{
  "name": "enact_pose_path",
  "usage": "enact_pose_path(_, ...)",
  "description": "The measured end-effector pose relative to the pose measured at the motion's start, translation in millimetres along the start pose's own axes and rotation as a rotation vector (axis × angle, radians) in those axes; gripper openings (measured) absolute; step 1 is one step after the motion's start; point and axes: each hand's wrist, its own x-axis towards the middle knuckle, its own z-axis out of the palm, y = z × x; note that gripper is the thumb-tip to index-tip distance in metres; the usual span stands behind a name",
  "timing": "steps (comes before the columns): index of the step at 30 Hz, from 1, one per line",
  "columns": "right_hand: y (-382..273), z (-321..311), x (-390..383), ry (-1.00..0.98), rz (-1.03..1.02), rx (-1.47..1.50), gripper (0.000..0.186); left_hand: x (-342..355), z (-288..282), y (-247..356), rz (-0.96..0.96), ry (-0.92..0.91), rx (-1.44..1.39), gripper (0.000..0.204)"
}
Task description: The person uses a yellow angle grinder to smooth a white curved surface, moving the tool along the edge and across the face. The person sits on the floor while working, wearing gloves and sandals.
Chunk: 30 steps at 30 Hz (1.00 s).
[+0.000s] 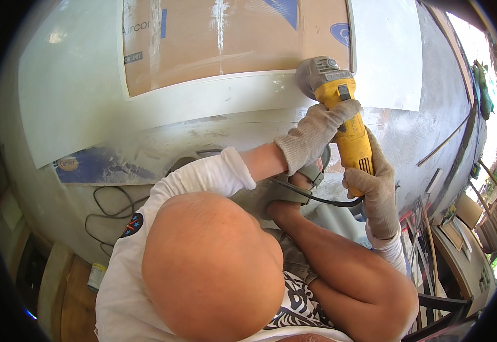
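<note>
Both of my hands wear dusty knitted gloves and grip a yellow angle grinder point(342, 131). My left hand point(331, 118) is wrapped round the upper body, just below the grey gear head. My right hand point(368, 182) holds the rear end, where a black cord leaves it. The grinder's guard is beside the lower edge of a white board point(388, 68) framing a piece of brown cardboard point(237, 40). Whether the disc touches the board cannot be told.
A black cable point(103, 208) coils on the dusty floor near a small can point(97, 276). A blue-printed cardboard sheet point(106, 168) lies left. My sandaled foot point(291, 196) is below the grinder. Assorted boards and sticks point(453, 233) lean at the right, with a wooden plank point(74, 302) at lower left.
</note>
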Motion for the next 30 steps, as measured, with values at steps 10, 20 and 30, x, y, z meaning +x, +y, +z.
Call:
enact_pose_path(10, 15, 18, -12, -0.129, -0.084, 0.104, 0.106, -38, -18, 12, 0.120, 0.009, 0.024, 0.060)
enact_pose_path(20, -12, 62, -1, -0.379, -0.120, 0.105, 0.107, -70, -52, 27, 0.170, 0.233, -0.158, 0.060)
enact_pose_path(30, -31, 104, 8, -0.494, -0.114, 0.027, 0.100, -91, -100, 38, 0.192, 0.354, -0.179, 0.060)
